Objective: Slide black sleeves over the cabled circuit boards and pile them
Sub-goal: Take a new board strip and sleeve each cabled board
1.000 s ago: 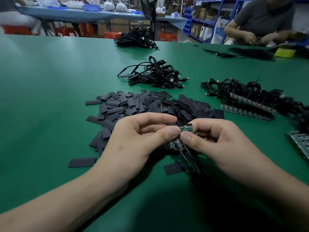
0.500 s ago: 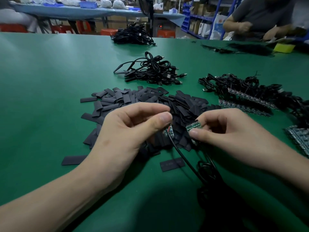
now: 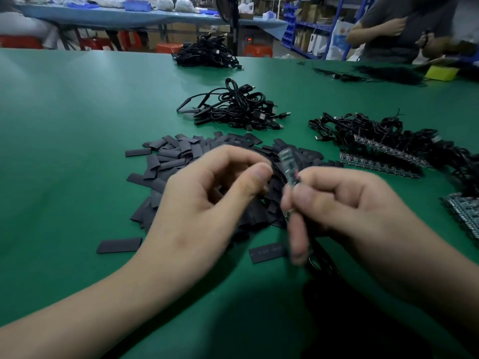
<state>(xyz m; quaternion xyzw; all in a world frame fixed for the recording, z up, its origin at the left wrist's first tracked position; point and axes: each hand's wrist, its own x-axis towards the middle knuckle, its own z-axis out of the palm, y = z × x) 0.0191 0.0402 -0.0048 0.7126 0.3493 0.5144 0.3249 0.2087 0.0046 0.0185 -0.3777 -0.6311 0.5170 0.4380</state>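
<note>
My right hand [image 3: 350,203] pinches a small green circuit board [image 3: 288,161] and holds it upright; the view of it is blurred. Its black cable [image 3: 324,257] trails down under that hand. My left hand [image 3: 207,203] hovers just left of the board with curled fingers and the thumb near the index finger; I see nothing between them. Behind both hands lies a heap of flat black sleeves [image 3: 181,156]. Further back sits a pile of sleeved cables [image 3: 241,110].
Cabled bare boards [image 3: 388,141] are heaped at the right, with a board panel [image 3: 464,211] at the right edge. Loose sleeves [image 3: 119,245] lie near my left wrist. Another cable bundle [image 3: 204,54] sits at the far edge. A person [image 3: 404,24] works at the back right.
Both hands pinched the board together, then drew apart. Now the right hand alone holds the board, turned upright, and the left hand has let go.
</note>
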